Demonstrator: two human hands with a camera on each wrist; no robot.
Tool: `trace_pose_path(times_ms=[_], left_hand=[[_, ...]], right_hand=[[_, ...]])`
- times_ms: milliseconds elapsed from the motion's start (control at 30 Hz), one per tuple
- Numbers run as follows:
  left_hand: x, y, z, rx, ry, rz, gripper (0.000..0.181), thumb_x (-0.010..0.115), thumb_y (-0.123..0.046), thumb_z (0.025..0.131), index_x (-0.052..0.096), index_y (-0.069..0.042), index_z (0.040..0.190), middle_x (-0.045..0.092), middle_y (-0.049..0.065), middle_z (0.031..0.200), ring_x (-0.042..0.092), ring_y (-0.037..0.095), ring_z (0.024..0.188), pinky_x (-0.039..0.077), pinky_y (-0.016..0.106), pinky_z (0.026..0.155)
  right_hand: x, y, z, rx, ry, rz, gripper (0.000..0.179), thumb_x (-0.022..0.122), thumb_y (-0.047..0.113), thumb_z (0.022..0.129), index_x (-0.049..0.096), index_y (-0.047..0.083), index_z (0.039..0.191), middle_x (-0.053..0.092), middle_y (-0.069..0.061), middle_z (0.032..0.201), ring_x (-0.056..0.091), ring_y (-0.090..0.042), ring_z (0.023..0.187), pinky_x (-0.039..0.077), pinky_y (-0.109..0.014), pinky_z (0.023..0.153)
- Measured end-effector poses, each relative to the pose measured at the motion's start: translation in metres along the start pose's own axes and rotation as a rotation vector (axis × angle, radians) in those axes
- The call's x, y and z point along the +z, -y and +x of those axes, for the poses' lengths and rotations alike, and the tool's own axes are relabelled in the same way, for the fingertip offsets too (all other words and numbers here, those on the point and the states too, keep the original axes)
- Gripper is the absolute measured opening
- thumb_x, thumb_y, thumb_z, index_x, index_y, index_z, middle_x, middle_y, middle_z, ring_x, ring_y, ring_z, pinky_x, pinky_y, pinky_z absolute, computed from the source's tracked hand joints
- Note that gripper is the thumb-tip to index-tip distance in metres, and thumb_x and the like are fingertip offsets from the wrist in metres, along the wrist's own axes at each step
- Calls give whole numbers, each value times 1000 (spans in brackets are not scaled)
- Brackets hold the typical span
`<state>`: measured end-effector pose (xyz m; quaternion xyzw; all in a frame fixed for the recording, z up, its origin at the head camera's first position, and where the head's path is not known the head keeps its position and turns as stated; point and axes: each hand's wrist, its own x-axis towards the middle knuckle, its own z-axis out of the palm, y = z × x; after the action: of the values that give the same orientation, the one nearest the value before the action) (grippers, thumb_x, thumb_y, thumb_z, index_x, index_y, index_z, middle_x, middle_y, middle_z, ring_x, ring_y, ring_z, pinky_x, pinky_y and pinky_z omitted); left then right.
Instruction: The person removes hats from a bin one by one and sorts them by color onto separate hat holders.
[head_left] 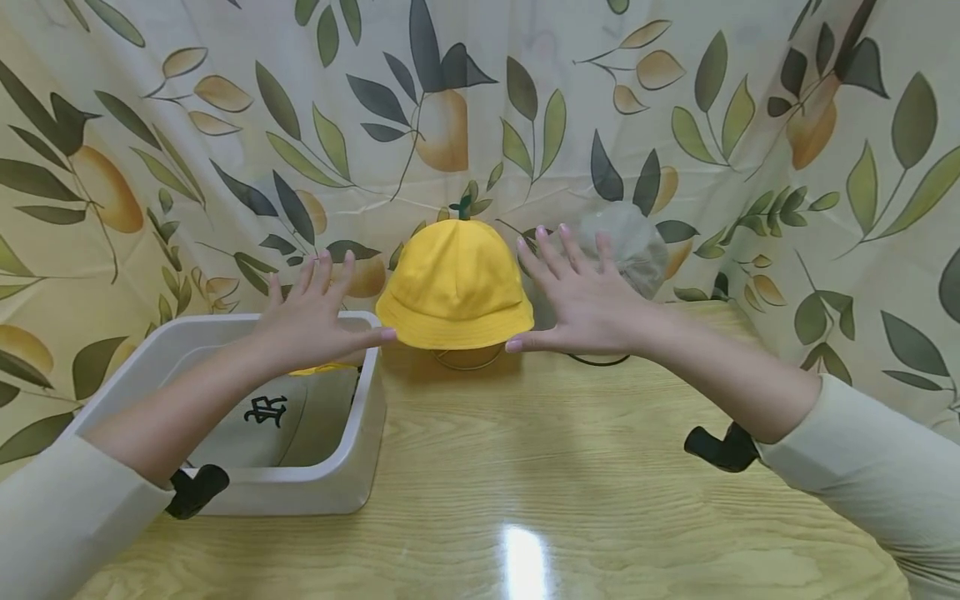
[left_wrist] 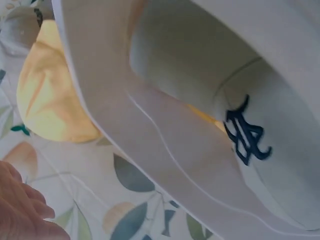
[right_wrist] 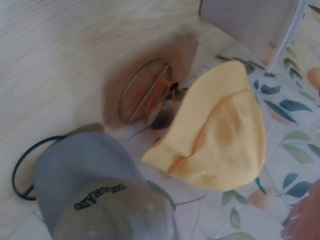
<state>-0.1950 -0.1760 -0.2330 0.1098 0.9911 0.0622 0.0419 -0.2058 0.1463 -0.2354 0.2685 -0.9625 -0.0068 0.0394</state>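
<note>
A yellow bucket hat (head_left: 457, 283) with a small green stem on top sits raised on a thin wire stand (right_wrist: 145, 92) at the back of the table. My left hand (head_left: 307, 321) is at its left side, fingers spread, thumb tip right at the brim in the head view. On the other side my right hand (head_left: 581, 304) spreads its fingers, its thumb overlapping the brim's right end. Behind the right hand, partly hidden by it, is a grey baseball cap (head_left: 626, 242) with dark lettering on its front. Neither hand has anything in its grasp.
At left stands a white plastic bin (head_left: 373, 417); inside lie a pale cap (head_left: 255, 425) with a black letter emblem and something yellow (head_left: 322, 368). A black stand base (right_wrist: 22, 170) shows under the grey cap. A leaf-patterned curtain (head_left: 525, 50) hangs behind the wooden table (head_left: 600, 467).
</note>
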Motion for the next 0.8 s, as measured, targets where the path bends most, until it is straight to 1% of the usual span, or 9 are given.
trace_pose_path(times_ms=[67, 233, 333, 433, 500, 600, 667, 800], left_hand=[[-1, 7, -4, -3, -4, 0, 114, 38, -84, 76, -13, -15, 150, -16, 22, 154, -15, 41, 141, -15, 69, 101], [-2, 23, -12, -3, -20, -4, 110, 41, -78, 80, -12, -13, 150, -14, 22, 154, -13, 43, 141, -12, 72, 100], [0, 32, -18, 2, -23, -12, 111, 43, -77, 80, -12, -12, 150, -13, 25, 154, -11, 47, 140, -9, 73, 100], [3, 43, -24, -2, -29, -18, 111, 45, -75, 81, -13, -10, 150, -15, 26, 153, -10, 49, 139, -9, 74, 99], [4, 50, -28, -8, -38, -19, 111, 47, -73, 81, -13, -9, 150, -17, 27, 152, -11, 50, 138, -9, 75, 98], [4, 61, -36, -15, -63, -13, 112, 49, -70, 83, -13, -6, 149, -17, 31, 150, -12, 51, 136, -9, 76, 97], [4, 69, -43, -11, -94, -15, 111, 51, -67, 83, -13, -5, 149, -16, 32, 150, -14, 51, 136, -9, 76, 96], [6, 82, -56, 10, -166, 5, 110, 55, -63, 84, -12, -5, 149, -21, 26, 151, -18, 44, 138, -13, 74, 96]], right_hand=[[0, 4, 3, -14, 0, 2, 113, 47, 79, 76, -6, 15, 152, -7, -15, 158, -13, -35, 143, -13, -65, 106], [0, 14, 10, -39, -6, -6, 113, 48, 79, 76, -4, 14, 152, -5, -15, 158, -10, -36, 144, -14, -65, 106], [2, 22, 13, -54, -6, -6, 112, 47, 79, 76, -5, 16, 152, -7, -14, 158, -10, -36, 144, -13, -64, 107], [5, 30, 18, -82, -12, -7, 111, 45, 80, 77, -4, 16, 152, -7, -15, 157, -11, -36, 143, -10, -65, 108], [8, 36, 20, -99, -14, -4, 110, 45, 80, 77, -4, 17, 153, -6, -15, 157, -12, -35, 143, -10, -64, 107], [9, 44, 21, -122, -20, -3, 110, 44, 81, 76, -3, 17, 153, -5, -14, 158, -13, -34, 143, -12, -64, 107], [9, 50, 21, -131, -18, -6, 110, 43, 82, 75, -4, 19, 153, -6, -13, 158, -12, -34, 144, -14, -63, 107], [10, 62, 19, -157, -35, -41, 111, 39, 85, 74, -3, 19, 153, -6, -12, 158, -13, -34, 144, -14, -62, 107]])
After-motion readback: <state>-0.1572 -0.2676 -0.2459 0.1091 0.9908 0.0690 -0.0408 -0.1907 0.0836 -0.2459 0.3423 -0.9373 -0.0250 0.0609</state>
